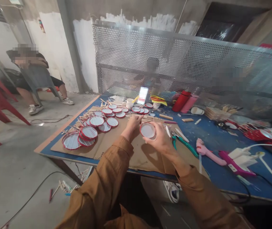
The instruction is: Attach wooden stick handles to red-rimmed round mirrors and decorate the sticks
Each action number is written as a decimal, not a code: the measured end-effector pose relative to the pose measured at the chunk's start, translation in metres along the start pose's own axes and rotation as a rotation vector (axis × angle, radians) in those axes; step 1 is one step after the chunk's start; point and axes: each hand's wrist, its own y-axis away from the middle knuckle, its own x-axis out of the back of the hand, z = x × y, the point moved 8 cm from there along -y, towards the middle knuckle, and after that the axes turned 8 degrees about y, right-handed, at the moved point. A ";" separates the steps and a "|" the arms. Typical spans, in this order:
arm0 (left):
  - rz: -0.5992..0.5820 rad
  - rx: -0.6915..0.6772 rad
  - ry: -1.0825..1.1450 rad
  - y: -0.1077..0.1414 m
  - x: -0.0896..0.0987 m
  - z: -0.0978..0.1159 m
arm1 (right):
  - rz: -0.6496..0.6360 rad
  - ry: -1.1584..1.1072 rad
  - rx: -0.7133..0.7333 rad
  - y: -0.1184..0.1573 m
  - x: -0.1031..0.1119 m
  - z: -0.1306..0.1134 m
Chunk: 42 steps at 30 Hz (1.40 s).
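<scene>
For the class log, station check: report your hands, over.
Right hand: gripping red-rimmed disc. Left hand: at wooden sticks. Pliers off to the right.

red-rimmed silver disc (147, 130), blue tabletop (218, 135), mustard-brown sleeves (98, 178)

Nothing legible. Beyond the right hand (161, 140)'s fingers (153, 126), a bright phone screen (143, 95) was blurred out; a yellow-and-red packet (159, 100) carried print too small to read. Well right of the fingers, a white plug adapter (242, 156) showed no readable marking.
</scene>
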 end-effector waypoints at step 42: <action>-0.009 0.110 -0.024 0.005 0.003 0.007 | -0.346 -0.113 -0.149 0.051 -0.030 0.020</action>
